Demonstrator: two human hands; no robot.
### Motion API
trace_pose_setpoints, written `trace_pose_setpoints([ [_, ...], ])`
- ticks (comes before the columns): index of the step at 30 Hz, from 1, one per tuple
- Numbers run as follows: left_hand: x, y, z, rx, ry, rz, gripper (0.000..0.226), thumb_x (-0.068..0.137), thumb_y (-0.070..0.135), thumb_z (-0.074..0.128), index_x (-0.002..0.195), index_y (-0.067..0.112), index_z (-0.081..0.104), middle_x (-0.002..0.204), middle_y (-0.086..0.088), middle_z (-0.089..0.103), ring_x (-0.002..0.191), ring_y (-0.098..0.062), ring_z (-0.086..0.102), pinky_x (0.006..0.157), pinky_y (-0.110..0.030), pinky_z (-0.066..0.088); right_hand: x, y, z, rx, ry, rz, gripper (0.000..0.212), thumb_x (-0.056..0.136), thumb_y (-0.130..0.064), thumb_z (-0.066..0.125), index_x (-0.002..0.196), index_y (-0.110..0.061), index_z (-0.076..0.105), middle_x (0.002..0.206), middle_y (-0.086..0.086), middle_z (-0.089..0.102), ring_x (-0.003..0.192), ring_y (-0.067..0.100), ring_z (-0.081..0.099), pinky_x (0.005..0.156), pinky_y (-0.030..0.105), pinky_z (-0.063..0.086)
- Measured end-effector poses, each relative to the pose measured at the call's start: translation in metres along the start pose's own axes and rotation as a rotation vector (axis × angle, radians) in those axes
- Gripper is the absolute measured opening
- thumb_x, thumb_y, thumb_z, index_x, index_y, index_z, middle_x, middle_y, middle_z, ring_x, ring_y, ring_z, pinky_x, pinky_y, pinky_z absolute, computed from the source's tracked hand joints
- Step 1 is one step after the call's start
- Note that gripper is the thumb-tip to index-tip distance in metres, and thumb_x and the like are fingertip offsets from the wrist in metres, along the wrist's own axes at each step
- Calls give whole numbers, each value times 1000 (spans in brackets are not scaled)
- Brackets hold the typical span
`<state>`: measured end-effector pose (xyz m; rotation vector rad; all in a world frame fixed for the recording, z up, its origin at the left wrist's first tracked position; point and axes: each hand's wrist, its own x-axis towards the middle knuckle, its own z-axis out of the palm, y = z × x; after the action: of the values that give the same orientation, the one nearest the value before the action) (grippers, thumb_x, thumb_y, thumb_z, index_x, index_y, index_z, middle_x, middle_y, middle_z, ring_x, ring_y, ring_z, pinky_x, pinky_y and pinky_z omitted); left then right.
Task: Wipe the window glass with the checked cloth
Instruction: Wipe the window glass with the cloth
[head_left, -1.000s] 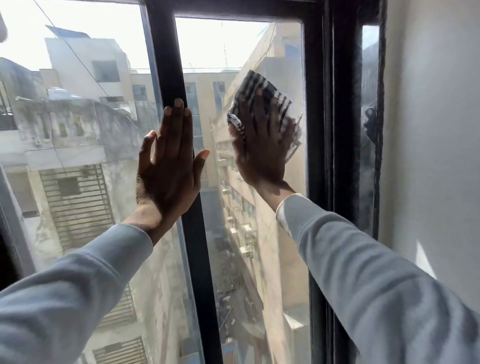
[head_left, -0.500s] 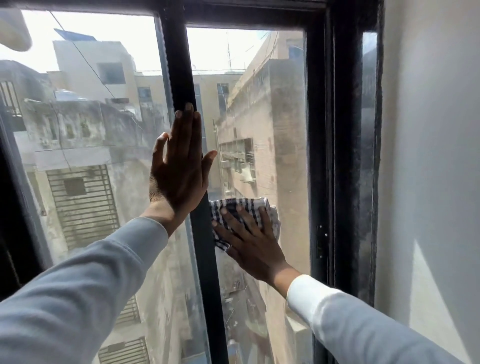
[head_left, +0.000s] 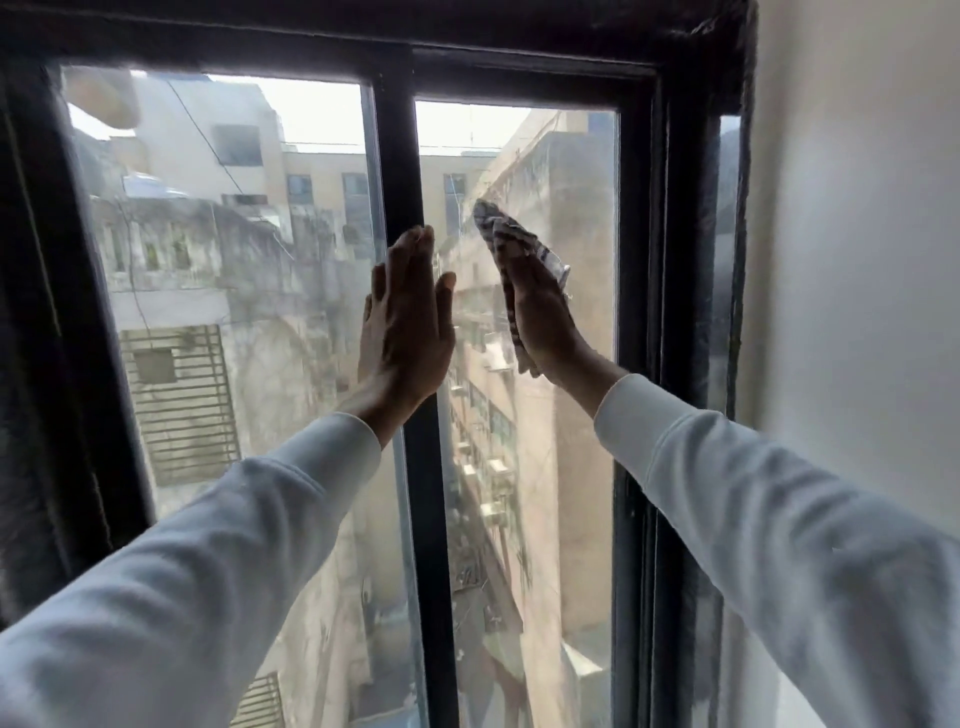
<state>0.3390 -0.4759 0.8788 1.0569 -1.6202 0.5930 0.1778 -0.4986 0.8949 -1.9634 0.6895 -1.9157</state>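
Observation:
The window has two glass panes in a black frame. On the right pane (head_left: 561, 467), my right hand (head_left: 545, 322) presses the black-and-white checked cloth (head_left: 511, 239) flat against the glass at mid height; the cloth sticks out above my fingertips. My left hand (head_left: 405, 322) lies flat with fingers together, over the black middle bar (head_left: 428, 519) and the edge of the left pane (head_left: 234, 312). It holds nothing. Both arms wear light grey sleeves.
A white wall (head_left: 857, 260) stands close on the right of the black window frame (head_left: 680, 312). The frame's top bar (head_left: 363, 47) runs above the panes. Buildings and an alley far below show through the glass.
My right hand has swept the cloth from high on the right pane down to beside the middle bar, then back up to mid height. My left hand has stayed put. The view has pulled back.

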Motion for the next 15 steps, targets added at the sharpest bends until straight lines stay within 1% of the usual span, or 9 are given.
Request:
trace_pose_setpoints([
  [1,4,6,-4,-95,-10,-32,60,122,29,40,177,10,27,183,-13,29,170,-28,28,138,-37,19,-4,-14,-1,143,-23,97,43,123,-25,32,155,-12,58,152,-8,61,125,-18,63,111,8,47],
  [2,7,12,-8,-185,-22,-69,60,121,28,42,176,9,28,182,-14,30,170,-27,29,137,-35,20,-8,-26,-3,253,-38,184,41,123,-30,29,146,-19,62,137,-12,70,112,-15,67,103,9,50],
  [4,12,24,-15,-388,-54,-176,64,121,33,44,177,8,25,181,-14,32,166,-24,35,132,-30,27,-13,-45,-9,452,-51,342,48,122,-44,25,127,-18,66,107,-5,75,93,5,70,86,21,55],
  [6,12,35,-25,-646,-139,-331,71,120,41,44,179,12,17,181,-13,35,158,-18,45,123,-28,32,-23,-61,-17,615,-121,425,66,119,-55,25,137,-5,63,117,17,68,104,30,65,96,40,54],
  [8,4,46,-39,-914,-271,-473,75,119,47,46,179,15,14,175,-10,47,139,-8,61,121,-32,36,-36,-70,-22,733,-163,462,75,117,-58,27,156,0,53,137,26,63,120,42,64,107,53,55],
  [9,-3,49,-46,-996,-340,-518,72,117,50,49,176,16,25,167,-8,59,126,-5,69,122,-36,41,-44,-73,-24,768,-164,473,74,117,-58,29,151,0,60,134,25,69,118,41,70,102,54,62],
  [11,-19,51,-60,-1086,-477,-552,58,116,51,52,158,11,59,144,-8,78,118,-15,80,115,-48,55,-64,-77,-29,815,-155,532,69,116,-58,34,129,-5,76,120,19,82,107,36,81,89,51,70],
  [13,-41,53,-70,-1147,-530,-591,52,115,47,55,143,7,74,132,-9,83,123,-27,81,108,-54,61,-85,-80,-35,840,-139,610,71,115,-61,34,138,-7,73,133,21,78,123,39,77,103,55,65],
  [15,-63,59,-77,-1125,-493,-631,47,111,44,64,133,6,80,123,-9,87,117,-30,83,104,-57,65,-104,-85,-43,841,-147,669,75,115,-61,30,150,-3,64,146,26,70,139,43,66,117,58,54],
])
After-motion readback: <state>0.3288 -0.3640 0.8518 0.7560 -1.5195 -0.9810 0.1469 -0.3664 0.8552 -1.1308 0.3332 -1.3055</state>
